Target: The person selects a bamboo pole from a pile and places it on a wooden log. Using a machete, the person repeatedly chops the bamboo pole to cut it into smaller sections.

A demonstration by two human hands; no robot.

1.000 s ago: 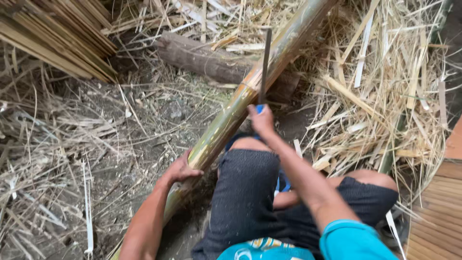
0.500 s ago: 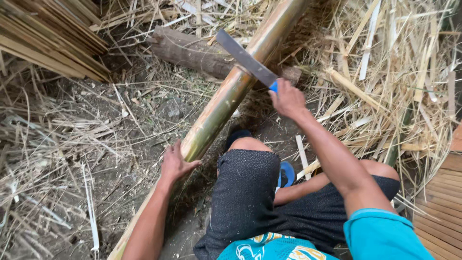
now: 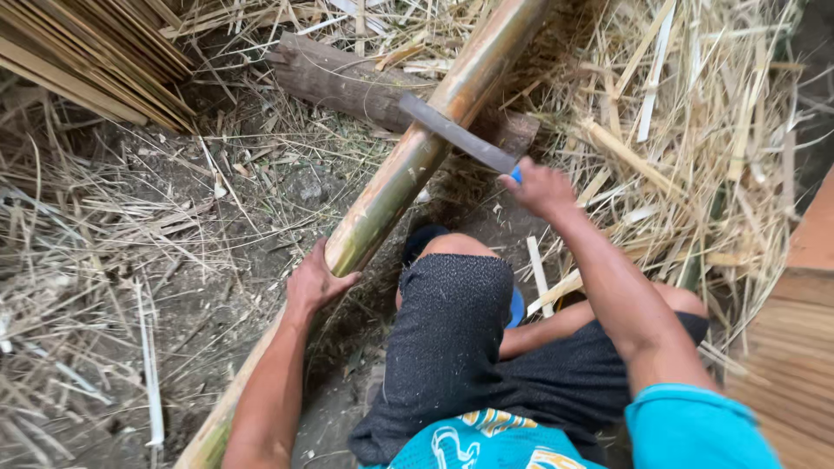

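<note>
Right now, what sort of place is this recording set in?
Probably an outdoor bamboo-working spot on bare earth. A bamboo pole rests on a log, split strips are stacked nearby, and dry shavings litter the ground.

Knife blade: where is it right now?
Head view, upper centre: the knife blade lies across the bamboo pole, just in front of the log, gripped by the right hand; the left hand steadies the pole lower down.

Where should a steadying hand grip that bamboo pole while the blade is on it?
Probably low on the bamboo pole, from its left side, where the left hand rests. The round stem slants up across the log, and the blade in the right hand lies higher.
</note>
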